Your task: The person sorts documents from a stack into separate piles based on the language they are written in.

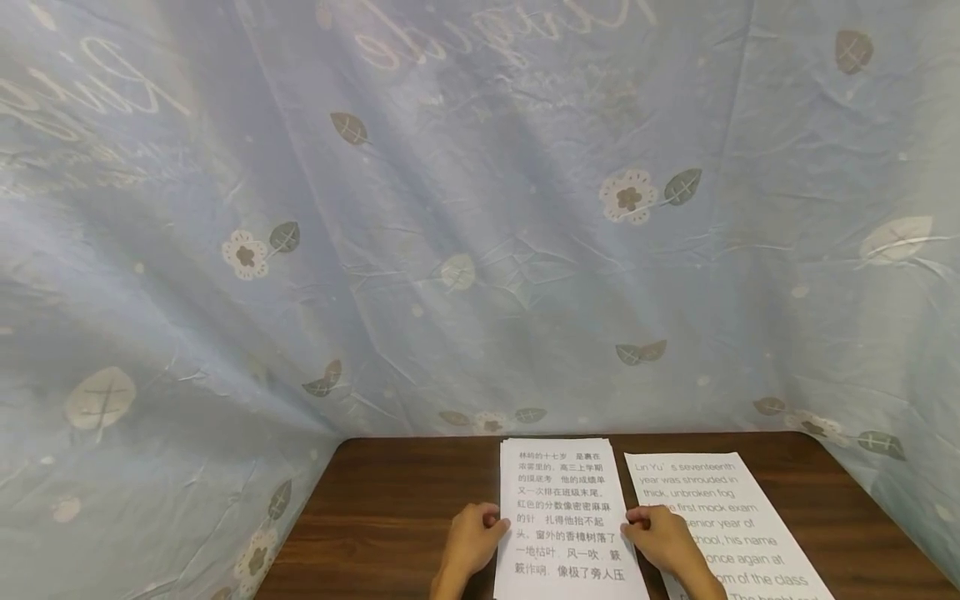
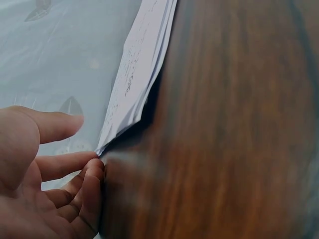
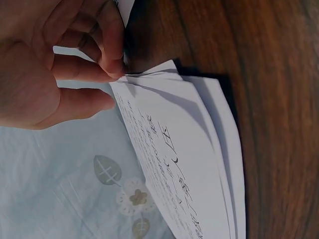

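A stack of printed paper sheets (image 1: pixel 562 533) with Chinese text lies at the front middle of the table. My left hand (image 1: pixel 472 540) is at its left edge; in the left wrist view the fingertips (image 2: pixel 94 160) meet the paper edge while the thumb stands apart. Along the opposite edge, my right hand (image 1: pixel 663 537) touches the sheets with its fingertips, as the right wrist view shows. There the thumb (image 3: pixel 94 102) is held off the index finger. Layered sheet edges (image 3: pixel 232 144) sit slightly uneven, with dark shadow beside them.
To the right lies a paper sheet with large English print (image 1: pixel 757 533), partly covered by my right hand and forearm. The dark wooden table (image 1: pixel 390 500) has rounded back corners. A pale blue curtain (image 1: pixel 480 250) with leaf and flower prints hangs behind and at the sides.
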Motion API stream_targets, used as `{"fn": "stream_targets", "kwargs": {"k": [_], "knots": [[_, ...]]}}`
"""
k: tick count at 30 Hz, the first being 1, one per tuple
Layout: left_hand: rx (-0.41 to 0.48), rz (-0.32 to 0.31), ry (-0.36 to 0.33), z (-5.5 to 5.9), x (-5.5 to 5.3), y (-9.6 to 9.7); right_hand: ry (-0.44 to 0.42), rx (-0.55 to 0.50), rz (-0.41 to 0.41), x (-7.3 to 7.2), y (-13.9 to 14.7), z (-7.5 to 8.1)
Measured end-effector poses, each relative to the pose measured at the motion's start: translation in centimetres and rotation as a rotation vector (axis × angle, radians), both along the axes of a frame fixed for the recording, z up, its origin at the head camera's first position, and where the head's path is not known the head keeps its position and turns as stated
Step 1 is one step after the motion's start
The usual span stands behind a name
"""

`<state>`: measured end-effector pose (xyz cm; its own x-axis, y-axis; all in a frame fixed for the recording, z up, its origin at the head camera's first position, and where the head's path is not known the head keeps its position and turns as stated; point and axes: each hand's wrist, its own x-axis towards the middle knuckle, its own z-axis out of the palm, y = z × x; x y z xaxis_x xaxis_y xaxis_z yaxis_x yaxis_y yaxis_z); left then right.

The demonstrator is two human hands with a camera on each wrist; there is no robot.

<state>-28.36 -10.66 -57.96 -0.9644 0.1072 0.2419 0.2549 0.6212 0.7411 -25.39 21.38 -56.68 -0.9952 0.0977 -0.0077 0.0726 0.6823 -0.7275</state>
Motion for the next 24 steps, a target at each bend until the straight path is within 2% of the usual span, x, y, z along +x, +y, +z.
{"fn": "stream_targets", "kwargs": {"k": [5,24], "knots": [[-0.011,-0.015,0.02,-0.02,0.01,0.17,0.009,0.022,0.009,0.13,-0.13,0.28],[-0.026,0.004,-0.021,0.44,0.82,0.44,0.021,0.067,0.025,0.47,-0.29,0.37]]}}
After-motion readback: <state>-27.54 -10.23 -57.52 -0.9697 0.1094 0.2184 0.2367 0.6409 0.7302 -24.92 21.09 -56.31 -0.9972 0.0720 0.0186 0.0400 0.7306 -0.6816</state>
